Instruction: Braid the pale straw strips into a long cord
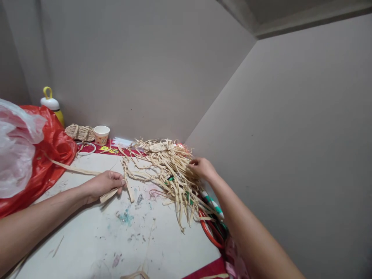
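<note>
My left hand point(109, 184) is closed in a pinch around the lower part of a braided straw cord point(124, 168). Loose flat ends fan out below the fingers, and one long pale strip point(75, 168) trails off to the left. At the right edge of a tangled heap of dry straw strips point(174, 166), my right hand point(202, 167) has its thumb and fingers pressed together on the straw. Exactly how many strips lie between those fingertips is hidden.
Behind stand a paper cup point(101, 136), a woven straw piece point(80, 132), a white ring point(86, 148) and a yellow-and-white bottle point(50, 102). Red and white plastic bags point(58, 149) bulge at left. Red scissor-like handles point(207, 232) lie by the right wall, on the stained white table point(139, 228).
</note>
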Tool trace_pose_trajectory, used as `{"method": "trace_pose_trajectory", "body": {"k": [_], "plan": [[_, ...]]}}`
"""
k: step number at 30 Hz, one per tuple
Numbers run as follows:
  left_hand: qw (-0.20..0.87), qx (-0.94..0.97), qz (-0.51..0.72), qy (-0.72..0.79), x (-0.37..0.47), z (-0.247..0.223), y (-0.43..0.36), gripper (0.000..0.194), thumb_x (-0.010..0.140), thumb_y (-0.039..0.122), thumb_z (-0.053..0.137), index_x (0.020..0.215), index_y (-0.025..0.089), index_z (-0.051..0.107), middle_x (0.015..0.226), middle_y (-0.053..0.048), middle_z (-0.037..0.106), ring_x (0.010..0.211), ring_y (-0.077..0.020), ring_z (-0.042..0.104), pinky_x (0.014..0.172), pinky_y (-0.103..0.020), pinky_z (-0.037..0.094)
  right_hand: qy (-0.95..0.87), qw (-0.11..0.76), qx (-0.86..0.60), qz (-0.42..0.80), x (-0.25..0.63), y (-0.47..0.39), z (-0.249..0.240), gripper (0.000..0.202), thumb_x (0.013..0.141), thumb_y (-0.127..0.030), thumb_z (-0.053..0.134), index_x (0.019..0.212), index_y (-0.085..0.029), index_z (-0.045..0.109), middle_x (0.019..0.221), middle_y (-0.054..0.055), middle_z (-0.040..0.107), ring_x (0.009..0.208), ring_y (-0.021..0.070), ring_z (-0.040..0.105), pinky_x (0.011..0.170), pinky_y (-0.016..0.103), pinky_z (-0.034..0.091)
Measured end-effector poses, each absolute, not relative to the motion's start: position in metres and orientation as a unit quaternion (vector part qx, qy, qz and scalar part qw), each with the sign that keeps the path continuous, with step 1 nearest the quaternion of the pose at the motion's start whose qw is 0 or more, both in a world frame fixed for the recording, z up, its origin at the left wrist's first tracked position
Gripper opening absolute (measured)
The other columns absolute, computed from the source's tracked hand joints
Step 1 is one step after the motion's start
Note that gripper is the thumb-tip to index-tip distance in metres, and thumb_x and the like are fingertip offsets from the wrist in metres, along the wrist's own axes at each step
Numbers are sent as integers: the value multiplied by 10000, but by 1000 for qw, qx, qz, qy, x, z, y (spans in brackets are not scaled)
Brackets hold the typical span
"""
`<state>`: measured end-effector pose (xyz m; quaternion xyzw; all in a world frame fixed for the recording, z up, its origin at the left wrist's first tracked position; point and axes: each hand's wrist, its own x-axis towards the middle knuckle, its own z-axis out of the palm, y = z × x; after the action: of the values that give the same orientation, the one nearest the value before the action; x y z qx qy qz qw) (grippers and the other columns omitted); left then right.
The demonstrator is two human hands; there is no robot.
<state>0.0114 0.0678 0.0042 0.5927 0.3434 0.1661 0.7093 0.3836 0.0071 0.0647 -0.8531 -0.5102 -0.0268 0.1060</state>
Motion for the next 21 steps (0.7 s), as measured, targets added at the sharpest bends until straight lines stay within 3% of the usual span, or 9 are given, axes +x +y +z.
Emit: {"method": "trace_pose_trajectory", "body": {"k": [5, 12, 17, 21], "plan": [[708, 592, 166, 347, 10, 2, 68, 289, 705, 420, 657, 669, 140, 596, 559, 1, 578, 494, -77, 429, 493, -194, 306, -525, 72, -848, 15, 398, -10, 62, 135, 661, -271, 612, 621, -168, 690, 536, 21, 614, 498, 127, 517, 476, 223, 310], [709, 593, 167, 343, 9, 1, 69, 304, 696, 428, 663, 638, 141, 580, 561, 1, 577, 505, -82, 439, 503, -194, 317, -547, 107, -830, -9, 390, -13, 61, 293, 714, -373, 601, 926, -201, 706, 771, 33, 688, 634, 139, 577, 538, 211, 358], [707, 593, 169, 346, 9, 4, 67, 308, 673, 439, 669, 646, 142, 595, 560, 3, 580, 504, -85, 440, 496, -197, 312, -547, 128, -827, -36, 377, -11, 59, 109, 656, -289, 627, 661, -219, 712, 653, 30, 673, 590, 148, 569, 512, 223, 327], [711, 585, 170, 352, 10, 5, 66, 308, 637, 441, 686, 693, 145, 621, 529, 16, 560, 498, -93, 438, 485, -201, 305, -515, 193, -830, -86, 392, -21, 77, 165, 680, -294, 579, 693, -201, 715, 607, 40, 654, 533, 156, 558, 490, 238, 340]]}}
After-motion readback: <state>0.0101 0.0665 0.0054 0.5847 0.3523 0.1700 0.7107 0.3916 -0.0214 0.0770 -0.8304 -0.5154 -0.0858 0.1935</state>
